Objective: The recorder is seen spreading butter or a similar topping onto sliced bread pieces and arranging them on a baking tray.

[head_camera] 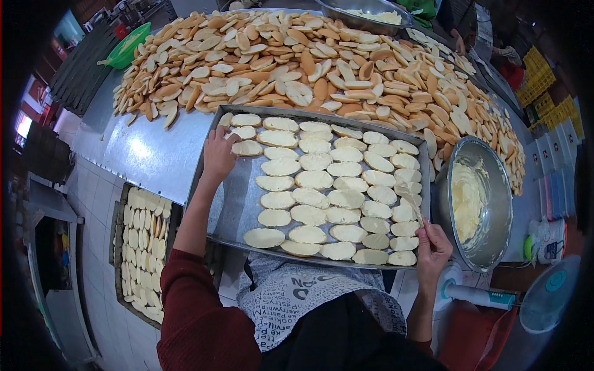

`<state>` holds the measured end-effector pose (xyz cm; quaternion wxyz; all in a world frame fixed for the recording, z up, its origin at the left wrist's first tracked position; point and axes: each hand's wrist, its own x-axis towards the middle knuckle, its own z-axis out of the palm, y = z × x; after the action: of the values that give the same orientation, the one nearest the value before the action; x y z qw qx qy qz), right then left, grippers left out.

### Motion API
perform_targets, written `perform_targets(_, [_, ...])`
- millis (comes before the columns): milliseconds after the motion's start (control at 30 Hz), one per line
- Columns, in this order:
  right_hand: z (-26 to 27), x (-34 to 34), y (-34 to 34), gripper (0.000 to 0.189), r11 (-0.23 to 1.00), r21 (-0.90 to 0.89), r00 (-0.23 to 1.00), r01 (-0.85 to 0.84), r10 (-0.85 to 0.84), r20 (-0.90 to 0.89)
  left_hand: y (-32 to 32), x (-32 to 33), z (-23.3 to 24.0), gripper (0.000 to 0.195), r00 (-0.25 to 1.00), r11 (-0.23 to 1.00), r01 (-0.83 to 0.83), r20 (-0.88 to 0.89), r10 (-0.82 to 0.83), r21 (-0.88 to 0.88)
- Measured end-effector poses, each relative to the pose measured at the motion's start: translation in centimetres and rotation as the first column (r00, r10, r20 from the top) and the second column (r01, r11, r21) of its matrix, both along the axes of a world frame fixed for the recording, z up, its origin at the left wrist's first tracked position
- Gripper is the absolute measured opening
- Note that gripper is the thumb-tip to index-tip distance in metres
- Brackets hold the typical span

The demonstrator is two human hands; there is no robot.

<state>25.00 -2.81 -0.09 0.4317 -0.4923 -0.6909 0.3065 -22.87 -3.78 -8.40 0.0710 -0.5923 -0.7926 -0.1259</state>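
A large metal baking tray lies in front of me, filled with rows of oval bread slices coated in pale cream. Bare metal shows along its left side. My left hand reaches over the tray's upper left, its fingertips at a coated slice; whether they grip it is unclear. At the right edge, my right hand holds a thin spatula by its handle, the cream-smeared blade over the right-hand column of slices. Right of the tray, a tilted steel bowl contains pale cream.
A big heap of plain bread slices covers the metal table behind the tray. Another filled tray sits lower left. A green basin, a second steel bowl and a co-worker's hand are at the far side.
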Motion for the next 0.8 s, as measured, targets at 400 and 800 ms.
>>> perform_targets(400, [-1.5, 1.2, 0.6, 0.020, 0.997, -0.074, 0.989, 0.007, -0.018, -0.146, 1.1, 2.2, 2.1, 0.036, 0.999, 0.987, 0.008, -0.054, 0.001, 0.162])
perform_targets(800, [-0.7, 0.6, 1.6, 0.019, 0.958, -0.285, 0.927, 0.002, -0.109, -0.359, 22.8, 8.4, -0.5, 0.027, 0.934, 0.956, 0.072, 0.316, -0.164, 0.284])
